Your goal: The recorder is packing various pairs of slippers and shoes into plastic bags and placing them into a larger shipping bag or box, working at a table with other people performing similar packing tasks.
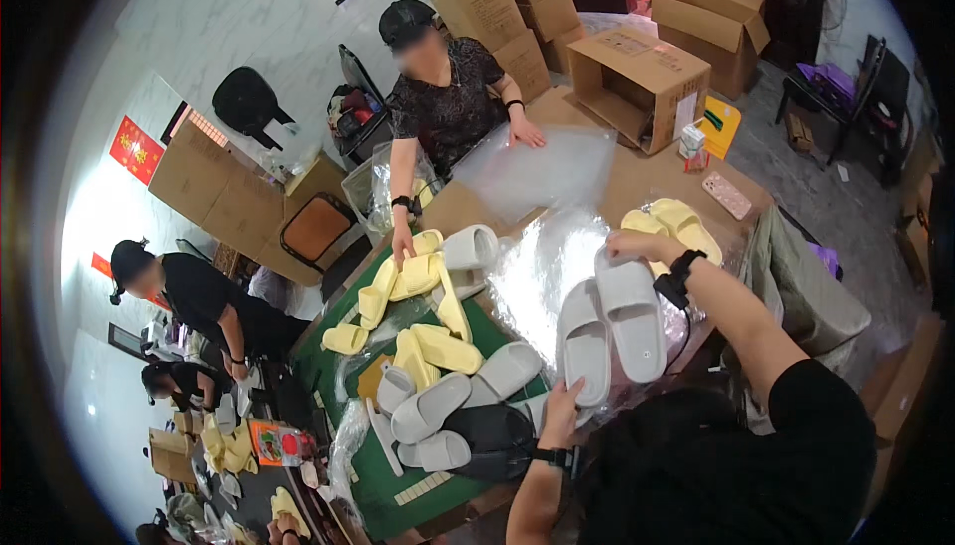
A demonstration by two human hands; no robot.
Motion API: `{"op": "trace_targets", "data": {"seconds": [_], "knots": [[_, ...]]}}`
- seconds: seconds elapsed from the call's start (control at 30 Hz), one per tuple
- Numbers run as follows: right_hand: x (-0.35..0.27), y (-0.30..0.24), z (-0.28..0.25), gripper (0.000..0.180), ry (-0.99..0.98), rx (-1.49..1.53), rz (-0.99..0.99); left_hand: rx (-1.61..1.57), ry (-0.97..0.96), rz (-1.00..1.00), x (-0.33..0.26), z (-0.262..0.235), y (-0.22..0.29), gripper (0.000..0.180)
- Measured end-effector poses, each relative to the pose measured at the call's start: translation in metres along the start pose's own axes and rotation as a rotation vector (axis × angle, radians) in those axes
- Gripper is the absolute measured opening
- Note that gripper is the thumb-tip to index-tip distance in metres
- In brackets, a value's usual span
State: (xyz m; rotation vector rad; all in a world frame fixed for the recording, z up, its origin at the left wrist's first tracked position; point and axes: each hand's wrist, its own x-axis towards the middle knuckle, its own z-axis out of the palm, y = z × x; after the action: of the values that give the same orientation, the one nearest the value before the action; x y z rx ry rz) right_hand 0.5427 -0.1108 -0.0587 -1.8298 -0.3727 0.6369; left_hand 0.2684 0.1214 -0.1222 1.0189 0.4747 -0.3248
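Note:
My left hand (560,412) pinches the lower end of a grey slide slipper (583,346). Closed around the upper end of a second grey slide slipper (637,331) is my right hand (639,245). The two slippers lie side by side, over a sheet of clear plastic film (542,272) on the table. Just beyond my right hand sits a pair of yellow slippers (686,227). Left of my left hand, loose grey slippers (430,408) and yellow slippers (445,348) are heaped on a green mat (398,510), along with a black bag-like item (489,441).
Across the table a co-worker (443,97) touches a yellow slipper and a stack of clear bags (542,169). An open carton (642,83), a small box (692,142) and a phone (727,195) stand or lie at the far right. Other people work at a second table on the left.

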Motion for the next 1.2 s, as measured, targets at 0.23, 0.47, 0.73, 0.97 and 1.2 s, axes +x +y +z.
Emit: {"op": "trace_targets", "data": {"seconds": [0.23, 0.47, 0.73, 0.97, 1.2], "knots": [[0.041, 0.0, 0.022, 0.026, 0.415, -0.68, -0.133, 0.118, 0.275, 0.321, 0.042, 0.049, -0.024, 0.027], [-0.023, 0.038, 0.077, 0.026, 0.285, -0.767, 0.059, 1.418, 0.309, 0.526, 0.053, 0.046, -0.056, 0.042], [-0.062, 0.066, 0.129, 0.027, 0.441, -0.479, -0.179, 1.775, 0.313, 0.54, 0.016, 0.069, -0.073, 0.05], [-0.018, 0.081, 0.109, 0.031, 0.243, -0.564, -0.223, 1.908, 0.155, 0.419, 0.015, 0.056, -0.079, 0.057], [0.015, 0.073, 0.117, 0.043, 0.286, -0.822, -0.212, 1.934, 0.027, 0.339, 0.025, 0.054, -0.07, 0.059]]}}
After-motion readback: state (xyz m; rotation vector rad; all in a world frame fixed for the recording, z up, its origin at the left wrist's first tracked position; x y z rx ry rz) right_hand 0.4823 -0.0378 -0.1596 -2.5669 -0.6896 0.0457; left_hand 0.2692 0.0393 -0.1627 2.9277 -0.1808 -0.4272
